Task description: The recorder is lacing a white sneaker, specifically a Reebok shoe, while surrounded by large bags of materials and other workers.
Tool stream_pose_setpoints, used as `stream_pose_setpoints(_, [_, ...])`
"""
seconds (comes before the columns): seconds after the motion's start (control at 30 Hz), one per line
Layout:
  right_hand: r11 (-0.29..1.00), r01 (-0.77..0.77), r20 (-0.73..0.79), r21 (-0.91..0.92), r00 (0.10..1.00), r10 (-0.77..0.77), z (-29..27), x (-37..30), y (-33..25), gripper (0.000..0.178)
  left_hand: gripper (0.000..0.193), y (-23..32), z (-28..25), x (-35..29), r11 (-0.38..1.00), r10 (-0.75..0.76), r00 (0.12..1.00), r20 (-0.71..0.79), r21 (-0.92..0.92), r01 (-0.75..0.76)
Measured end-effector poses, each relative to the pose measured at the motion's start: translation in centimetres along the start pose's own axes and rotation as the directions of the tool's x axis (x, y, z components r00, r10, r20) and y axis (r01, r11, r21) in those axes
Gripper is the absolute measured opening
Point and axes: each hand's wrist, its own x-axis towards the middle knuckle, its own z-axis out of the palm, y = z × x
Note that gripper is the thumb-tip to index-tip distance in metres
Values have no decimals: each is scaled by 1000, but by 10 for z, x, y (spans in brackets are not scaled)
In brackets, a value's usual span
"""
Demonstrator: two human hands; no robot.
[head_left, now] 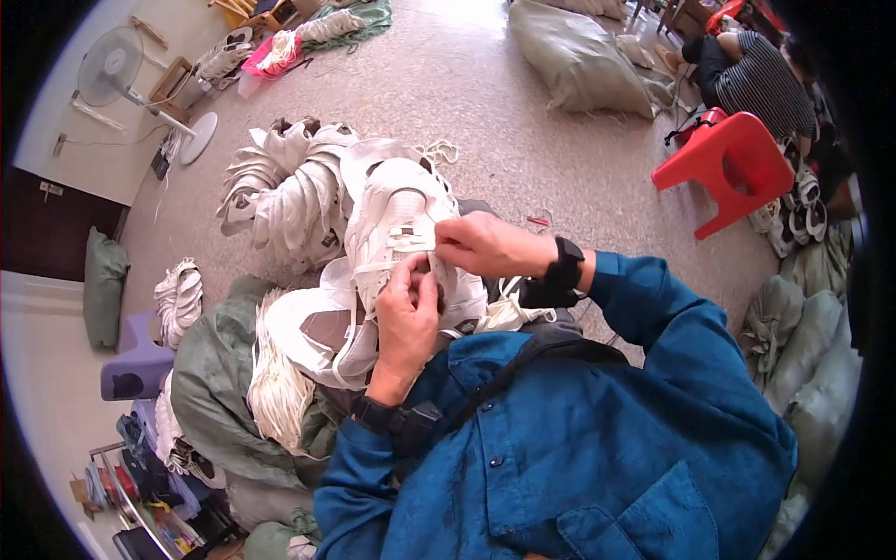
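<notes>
A white shoe upper lies in front of me, toe pointing away, with a flat white shoelace running across its throat. My left hand is closed at the near end of the throat, thumb and curled fingers pinching the upper's edge; the fingertips are partly hidden. Just beyond it on the right, my right hand pinches at the eyelet edge, where the lace ends under its fingers. A loose length of lace hangs down the upper's left side. Another white upper lies left of my left wrist.
Stacked white uppers sit on the floor ahead left. A bundle of cream laces lies on a green sack. A red stool and a seated person are at right. A fan stands far left; a full sack lies ahead.
</notes>
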Motion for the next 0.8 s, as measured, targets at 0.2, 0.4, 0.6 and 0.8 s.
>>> stream_pose_setpoints(0.2, [980, -1, -46, -199, 999, -9, 18, 1, 2, 20, 26, 2, -11, 5, 937, -202, 972, 118, -267, 227])
stream_pose_setpoints(0.4, [956, -136, 137, -261, 975, 176, 5, 2, -20, 41, 29, -9, -10, 4, 921, -195, 969, 151, -312, 234])
stream_pose_setpoints(0.6, [930, -173, 115, -324, 969, 220, 11, 7, -24, 36, 24, -6, -5, 5, 966, -158, 983, 90, -194, 173])
stream_pose_setpoints(0.8, [947, -89, 43, -309, 993, 107, 15, 4, -45, 36, 16, -31, -5, 15, 851, 491, 866, -97, 268, -452])
